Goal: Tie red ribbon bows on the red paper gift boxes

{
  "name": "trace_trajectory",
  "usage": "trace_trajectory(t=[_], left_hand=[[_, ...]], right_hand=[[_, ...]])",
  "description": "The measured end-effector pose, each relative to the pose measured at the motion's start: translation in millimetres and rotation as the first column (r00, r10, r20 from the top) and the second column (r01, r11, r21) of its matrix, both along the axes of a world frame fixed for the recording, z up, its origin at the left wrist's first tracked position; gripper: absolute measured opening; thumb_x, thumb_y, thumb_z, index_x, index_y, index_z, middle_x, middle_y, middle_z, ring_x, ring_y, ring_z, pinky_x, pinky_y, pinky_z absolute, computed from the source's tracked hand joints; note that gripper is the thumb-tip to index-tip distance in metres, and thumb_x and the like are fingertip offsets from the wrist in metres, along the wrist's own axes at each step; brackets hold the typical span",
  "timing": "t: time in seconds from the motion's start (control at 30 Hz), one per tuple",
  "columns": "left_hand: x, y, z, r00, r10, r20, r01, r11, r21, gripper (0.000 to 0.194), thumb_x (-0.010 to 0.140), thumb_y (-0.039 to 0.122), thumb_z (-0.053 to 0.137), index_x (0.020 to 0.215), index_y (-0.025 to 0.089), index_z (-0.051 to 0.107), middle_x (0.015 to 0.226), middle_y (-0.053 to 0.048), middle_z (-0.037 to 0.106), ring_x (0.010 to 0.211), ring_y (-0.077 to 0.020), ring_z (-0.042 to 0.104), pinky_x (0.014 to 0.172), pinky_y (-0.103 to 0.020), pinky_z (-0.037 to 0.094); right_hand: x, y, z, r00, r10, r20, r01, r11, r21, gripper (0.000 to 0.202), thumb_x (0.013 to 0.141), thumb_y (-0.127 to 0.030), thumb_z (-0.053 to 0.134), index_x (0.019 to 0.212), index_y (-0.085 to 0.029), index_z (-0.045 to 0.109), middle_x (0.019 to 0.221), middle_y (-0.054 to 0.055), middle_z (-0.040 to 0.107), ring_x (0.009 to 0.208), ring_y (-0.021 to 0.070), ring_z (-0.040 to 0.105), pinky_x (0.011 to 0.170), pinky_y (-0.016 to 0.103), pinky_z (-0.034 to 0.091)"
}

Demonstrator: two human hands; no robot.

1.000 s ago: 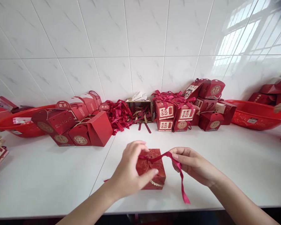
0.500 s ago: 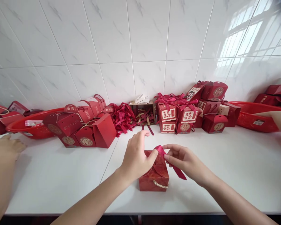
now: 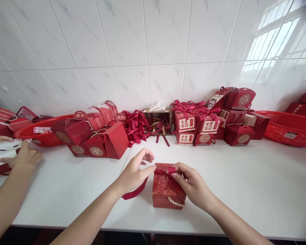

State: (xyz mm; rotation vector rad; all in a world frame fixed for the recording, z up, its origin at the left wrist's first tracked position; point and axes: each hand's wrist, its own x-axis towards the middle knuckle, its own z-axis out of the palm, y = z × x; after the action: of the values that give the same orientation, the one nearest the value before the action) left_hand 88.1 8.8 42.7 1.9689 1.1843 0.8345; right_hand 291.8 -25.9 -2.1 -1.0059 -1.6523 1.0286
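Note:
A red marbled gift box point(image 3: 168, 199) with a twisted cream cord handle point(image 3: 175, 202) stands upright on the white table in front of me. Across its top lies a dark red ribbon point(image 3: 135, 193), whose loose tail curves out to the left below my left hand. My right hand point(image 3: 193, 182) pinches the ribbon between thumb and fingertips above the box top. My left hand point(image 3: 136, 170) is beside the box's left edge, fingers loosely curved and apart from the thumb. Its thumb tip is close to the ribbon; whether they touch is unclear.
Behind the box are a heap of ribbons point(image 3: 136, 127), an open carton of strips point(image 3: 158, 124) and stacked red boxes point(image 3: 207, 127). More boxes point(image 3: 97, 143) stand left. Red baskets point(image 3: 290, 131) flank them. Another person's hands point(image 3: 28, 156) handle a white-and-red box at far left.
My left hand has moved left, away from the ribbon's top. The ribbon now lies lower on the box, its tail out to the left. At far right, another person's arm has left view.

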Motion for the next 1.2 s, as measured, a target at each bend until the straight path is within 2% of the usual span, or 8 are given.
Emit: trace_trajectory(t=[0.17, 0.3, 0.43, 0.57, 0.7, 0.87, 1.07, 1.2], left_hand=[[-3.1, 17.9, -37.4, 0.992, -0.029, 0.121, 0.073, 0.923, -0.378, 0.035, 0.081, 0.053, 0.057, 0.079, 0.018, 0.051, 0.077, 0.002, 0.051, 0.073, -0.0141, 0.049, 0.071, -0.028, 0.039], [-6.9, 19.7, -40.6, 0.981, -0.087, 0.172, 0.166, 0.838, -0.521, 0.044, 0.078, 0.057, 0.058, 0.065, 0.016, 0.053, 0.060, 0.004, 0.042, 0.057, -0.0103, 0.039, 0.057, -0.024, 0.032], [-12.8, 11.2, -19.1, 0.987, -0.097, 0.124, 0.148, 0.847, -0.511, 0.044, 0.074, 0.049, 0.067, 0.050, 0.016, 0.048, 0.047, 0.006, 0.039, 0.047, -0.0078, 0.033, 0.049, -0.023, 0.026], [-8.3, -3.1, 12.4, 0.975, -0.186, 0.124, 0.223, 0.858, -0.463, 0.034, 0.077, 0.043, 0.066, 0.059, 0.014, 0.067, 0.052, 0.000, 0.056, 0.049, -0.0092, 0.047, 0.052, -0.022, 0.037], [9.4, -9.5, 41.1, 0.927, -0.307, 0.217, 0.369, 0.854, -0.368, 0.029, 0.079, 0.040, 0.065, 0.070, 0.014, 0.074, 0.056, -0.003, 0.063, 0.057, -0.0128, 0.058, 0.060, -0.025, 0.047], [41.1, 2.9, 62.1, 0.906, -0.328, 0.268, 0.396, 0.881, -0.259, 0.032, 0.079, 0.044, 0.066, 0.076, 0.013, 0.073, 0.067, -0.005, 0.067, 0.061, -0.0144, 0.061, 0.062, -0.027, 0.049], [47.0, 16.3, 49.4, 0.897, -0.304, 0.321, 0.340, 0.939, -0.059, 0.050, 0.089, 0.058, 0.042, 0.104, 0.019, 0.070, 0.112, -0.009, 0.067, 0.109, -0.0230, 0.057, 0.100, -0.039, 0.038], [22.8, 8.4, 20.9, 0.980, -0.180, 0.089, 0.185, 0.981, -0.054, 0.049, 0.069, 0.053, 0.071, 0.104, 0.019, 0.069, 0.109, -0.008, 0.069, 0.105, -0.0265, 0.059, 0.096, -0.040, 0.043]], right_hand=[[0.9, -2.4, 4.3, 0.994, 0.056, 0.094, -0.058, 0.998, 0.019, 0.022, 0.094, -0.032, 0.041, 0.084, -0.020, 0.056, 0.082, 0.002, 0.060, 0.075, 0.0164, 0.053, 0.070, 0.028, 0.041], [-5.7, -4.3, 8.2, 0.992, -0.005, 0.124, 0.001, 0.999, 0.033, 0.022, 0.092, -0.031, 0.042, 0.081, -0.019, 0.057, 0.075, 0.001, 0.061, 0.069, 0.0158, 0.054, 0.064, 0.026, 0.042], [-17.2, -4.5, 6.5, 0.977, -0.174, 0.121, 0.174, 0.985, 0.009, 0.018, 0.087, -0.027, 0.048, 0.081, -0.019, 0.064, 0.074, 0.002, 0.067, 0.066, 0.0164, 0.058, 0.060, 0.025, 0.042], [-27.3, -2.4, 4.6, 0.936, -0.304, 0.177, 0.300, 0.953, 0.053, 0.018, 0.082, -0.022, 0.051, 0.083, -0.019, 0.069, 0.070, 0.002, 0.070, 0.061, 0.0168, 0.060, 0.059, 0.025, 0.043], [-27.8, -4.3, 7.7, 0.936, -0.263, 0.235, 0.228, 0.959, 0.168, 0.019, 0.081, -0.016, 0.049, 0.073, -0.021, 0.066, 0.063, -0.001, 0.066, 0.054, 0.0138, 0.054, 0.057, 0.024, 0.040], [-22.2, -7.9, 9.0, 0.939, -0.213, 0.271, 0.129, 0.947, 0.295, 0.010, 0.080, -0.020, 0.054, 0.070, -0.019, 0.055, 0.060, -0.002, 0.056, 0.056, 0.0130, 0.048, 0.057, 0.024, 0.036], [-19.9, -3.0, 0.6, 0.946, -0.254, 0.202, 0.200, 0.946, 0.254, 0.042, 0.092, -0.037, 0.043, 0.054, -0.020, 0.034, 0.052, -0.003, 0.038, 0.051, 0.0114, 0.034, 0.051, 0.025, 0.030], [-16.3, -3.4, 3.9, 0.973, -0.191, 0.133, 0.169, 0.973, 0.160, 0.045, 0.092, -0.040, 0.043, 0.053, -0.019, 0.039, 0.054, -0.002, 0.043, 0.053, 0.0122, 0.040, 0.053, 0.025, 0.035]])
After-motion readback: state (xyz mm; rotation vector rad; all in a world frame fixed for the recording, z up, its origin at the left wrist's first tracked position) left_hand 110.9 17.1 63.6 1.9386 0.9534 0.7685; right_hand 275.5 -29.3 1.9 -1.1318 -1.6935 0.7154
